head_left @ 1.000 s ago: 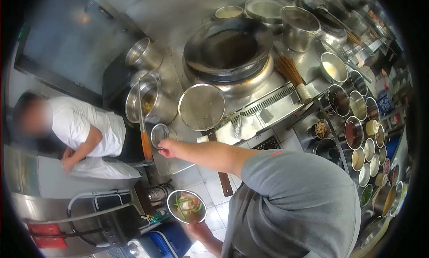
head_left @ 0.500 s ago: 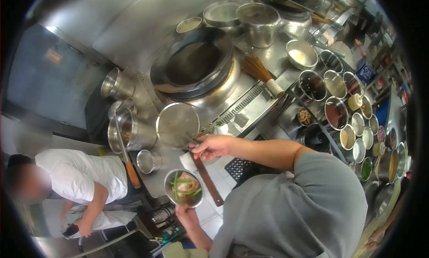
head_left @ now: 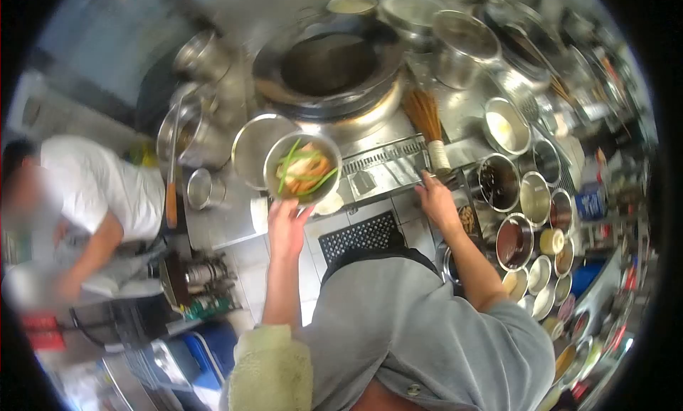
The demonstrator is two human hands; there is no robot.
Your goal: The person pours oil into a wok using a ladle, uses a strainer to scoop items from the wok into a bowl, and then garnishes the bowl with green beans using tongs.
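My left hand [head_left: 286, 222] grips the near rim of a round steel bowl [head_left: 272, 177]. Green vegetable strips [head_left: 318, 183] and pale orange-pink pieces of food [head_left: 307, 166] lie inside it. In this view the bowl overlaps the right side of a round mesh strainer [head_left: 247, 151]. My right hand [head_left: 437, 201] reaches to the stove's front edge, fingers stretched out and thumb apart, just below the white-wrapped handle of a bamboo brush [head_left: 425, 117]. Behind the bowl, a large dark wok [head_left: 331, 66] sits on the burner.
Steel pots [head_left: 203, 130] and a small steel cup [head_left: 206, 189] stand at left. Containers of sauces and seasonings, including a red sauce [head_left: 514, 241], crowd the right. A co-worker in a white shirt [head_left: 99, 183] is at far left. A perforated black mat [head_left: 359, 236] lies below the stove.
My left hand has raised the bowl toward the stove, over the strainer. My right hand has left the strainer area and moved right toward the brush. The view has turned.
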